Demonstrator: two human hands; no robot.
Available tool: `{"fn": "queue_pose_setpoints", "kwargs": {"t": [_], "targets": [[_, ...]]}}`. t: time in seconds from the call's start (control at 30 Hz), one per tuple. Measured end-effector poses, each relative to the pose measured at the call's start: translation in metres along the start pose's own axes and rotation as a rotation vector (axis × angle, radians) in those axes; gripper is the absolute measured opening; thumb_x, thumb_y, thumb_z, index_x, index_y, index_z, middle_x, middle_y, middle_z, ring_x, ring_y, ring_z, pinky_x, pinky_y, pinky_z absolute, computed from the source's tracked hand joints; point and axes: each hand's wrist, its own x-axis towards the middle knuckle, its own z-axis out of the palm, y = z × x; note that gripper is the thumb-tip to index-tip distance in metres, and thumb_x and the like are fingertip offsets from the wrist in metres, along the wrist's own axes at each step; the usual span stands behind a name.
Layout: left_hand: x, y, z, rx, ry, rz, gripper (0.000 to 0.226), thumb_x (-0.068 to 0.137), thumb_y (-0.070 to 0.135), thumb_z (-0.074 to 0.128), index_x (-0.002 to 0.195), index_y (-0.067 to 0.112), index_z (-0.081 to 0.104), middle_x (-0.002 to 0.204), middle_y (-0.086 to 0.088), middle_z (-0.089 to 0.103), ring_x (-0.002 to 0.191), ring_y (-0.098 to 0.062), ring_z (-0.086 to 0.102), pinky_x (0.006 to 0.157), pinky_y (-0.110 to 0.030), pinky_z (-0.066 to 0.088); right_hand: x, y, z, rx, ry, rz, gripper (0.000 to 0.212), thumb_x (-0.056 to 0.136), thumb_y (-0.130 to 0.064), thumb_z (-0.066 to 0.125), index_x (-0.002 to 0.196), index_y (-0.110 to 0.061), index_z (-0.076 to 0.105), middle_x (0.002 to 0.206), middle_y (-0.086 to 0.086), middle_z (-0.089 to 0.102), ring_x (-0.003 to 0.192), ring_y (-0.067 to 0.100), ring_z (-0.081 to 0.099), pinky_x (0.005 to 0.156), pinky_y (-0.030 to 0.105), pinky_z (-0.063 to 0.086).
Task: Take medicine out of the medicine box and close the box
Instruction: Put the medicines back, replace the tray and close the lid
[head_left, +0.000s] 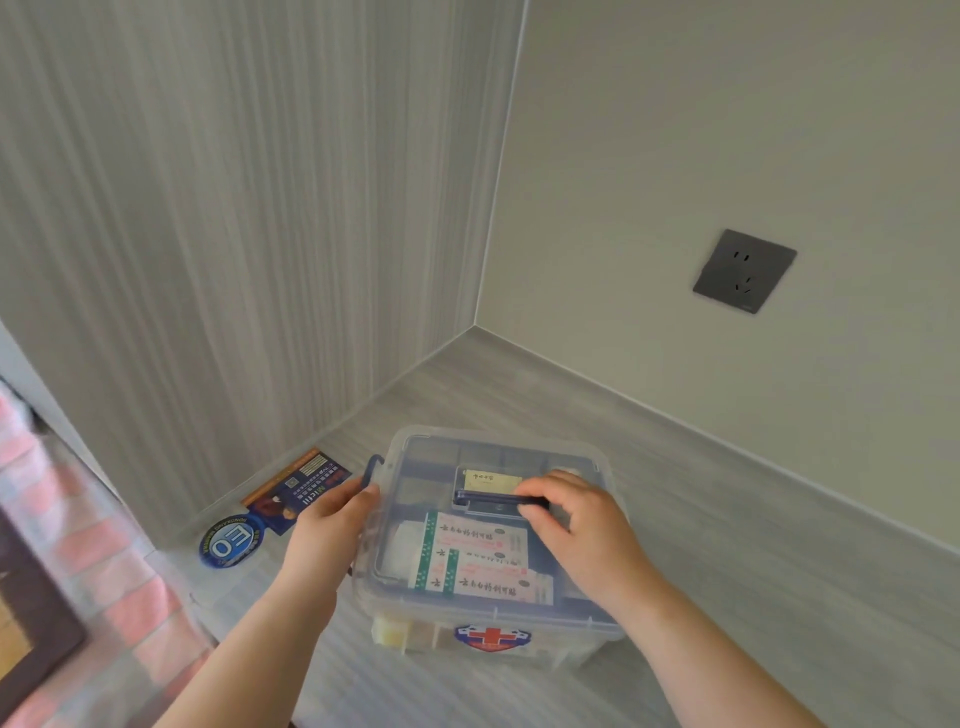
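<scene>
- Grey wood-grain surface (727, 545) is running into a corner, with a striped panel wall rising on the left and a plain pale wall on the right.
- A dark wall socket (744, 271) is sitting on the plain wall, well above the surface.
- The medicine box (571, 647), clear plastic, is standing on the surface near the corner, just in front of the person.
- Its clear lid (423, 465) is lying on top of the box; whether it is fastened I cannot tell.
- A red cross sticker (492, 638) is showing on the front wall.
- The left hand (324, 525) is gripping the left end of the medicine box, fingers curling at the rim just below a dark blue latch (373, 465) that is standing out from the side.
- The right hand (576, 525) is resting on the lid, its fingers curling round the right end of the dark blue handle (488, 500).
- White plaster packets (483, 540) with green stripes and red lettering are showing through the lid, lying inside near the front.
- A small yellowish carton (488, 480) is lying inside, just behind the handle.
- A blue and orange leaflet (296, 488) is lying flat on the surface to the left of the box, against the striped wall.
- A round blue sticker (231, 540) is lying just beside the leaflet, nearer the person.
- Pink checked cloth (78, 519) is showing blurred at the far left edge.
</scene>
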Motion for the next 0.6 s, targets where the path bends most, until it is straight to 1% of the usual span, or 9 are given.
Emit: {"fn": "queue_pose_setpoints", "kwargs": {"t": [0.13,0.17,0.27,0.33,0.37,0.43,0.5,0.53,0.6], "targets": [[0.001,-0.001,0.0,-0.01,-0.003,0.002,0.036,0.087,0.021,0.055,0.122,0.012,0.053,0.119,-0.014,0.06,0.109,-0.031,0.054,0.095,-0.045,0.044,0.0,0.001,0.0,0.001,-0.002,-0.004,0.018,0.085,-0.013,0.055,0.1,-0.014,0.066,0.091,-0.007,0.059,0.086,0.005,0.051,0.072,0.0,0.035],[0.001,-0.001,0.001,-0.01,-0.004,0.002,0.034,0.087,0.021,0.055,0.12,0.013,0.055,0.113,-0.012,0.062,0.105,-0.03,0.055,0.092,-0.044,0.045,0.0,0.002,0.0,0.006,-0.009,0.0,0.018,0.086,-0.014,0.055,0.101,-0.014,0.066,0.093,-0.005,0.061,0.086,0.004,0.051,0.072,0.0,0.035],[0.002,-0.002,0.002,0.006,0.002,0.02,0.02,0.088,0.018,0.053,0.107,0.018,0.06,0.083,0.0,0.063,0.084,-0.026,0.056,0.08,-0.041,0.046,0.005,0.008,-0.007,0.001,-0.032,0.051,0.021,0.086,-0.016,0.054,0.104,-0.016,0.065,0.102,-0.002,0.064,0.09,0.003,0.048,0.073,0.001,0.034],[0.003,-0.002,0.003,0.019,0.011,0.04,0.014,0.088,0.017,0.052,0.098,0.021,0.061,0.074,0.003,0.061,0.072,-0.021,0.054,0.071,-0.035,0.045,0.008,0.012,-0.01,-0.023,-0.059,0.049,0.021,0.087,-0.017,0.054,0.105,-0.016,0.064,0.104,-0.001,0.065,0.091,0.003,0.047,0.074,-0.002,0.032],[0.003,-0.002,0.004,0.019,0.015,0.049,0.012,0.088,0.017,0.052,0.095,0.022,0.06,0.073,0.003,0.06,0.069,-0.018,0.053,0.067,-0.033,0.044,0.008,0.012,-0.009,-0.037,-0.073,0.03,0.021,0.087,-0.016,0.053,0.105,-0.016,0.064,0.104,0.0,0.065,0.09,0.003,0.046,0.076,-0.002,0.033],[0.003,-0.002,0.006,0.014,0.026,0.053,0.01,0.088,0.017,0.052,0.092,0.024,0.058,0.074,0.005,0.059,0.071,-0.017,0.052,0.069,-0.033,0.042,0.005,0.011,-0.003,-0.057,-0.088,0.005,0.022,0.088,-0.016,0.051,0.107,-0.015,0.063,0.108,0.0,0.064,0.094,0.004,0.048,0.088,0.006,0.036],[0.002,-0.002,0.007,0.0,0.041,0.061,0.012,0.088,0.017,0.052,0.085,0.026,0.058,0.074,0.007,0.059,0.069,-0.014,0.053,0.067,-0.03,0.043,0.001,0.009,0.005,-0.113,-0.091,-0.017,0.025,0.09,-0.017,0.048,0.111,-0.014,0.061,0.12,0.001,0.062,0.109,0.009,0.05,0.105,0.02,0.028],[0.001,-0.002,0.007,-0.008,0.048,0.065,0.015,0.088,0.016,0.052,0.081,0.027,0.058,0.073,0.008,0.059,0.068,-0.011,0.053,0.062,-0.028,0.043,0.0,0.009,0.008,-0.147,-0.098,-0.032,0.027,0.091,-0.018,0.046,0.114,-0.014,0.059,0.125,0.001,0.06,0.116,0.011,0.049,0.11,0.022,0.02],[0.0,-0.001,0.009,-0.013,0.064,0.068,0.02,0.088,0.015,0.053,0.075,0.029,0.057,0.072,0.009,0.059,0.067,-0.008,0.053,0.056,-0.025,0.04,-0.001,0.011,0.009,-0.203,-0.134,-0.051,0.029,0.093,-0.019,0.042,0.119,-0.014,0.055,0.131,0.0,0.055,0.123,0.012,0.045,0.112,0.021,0.008]]}}
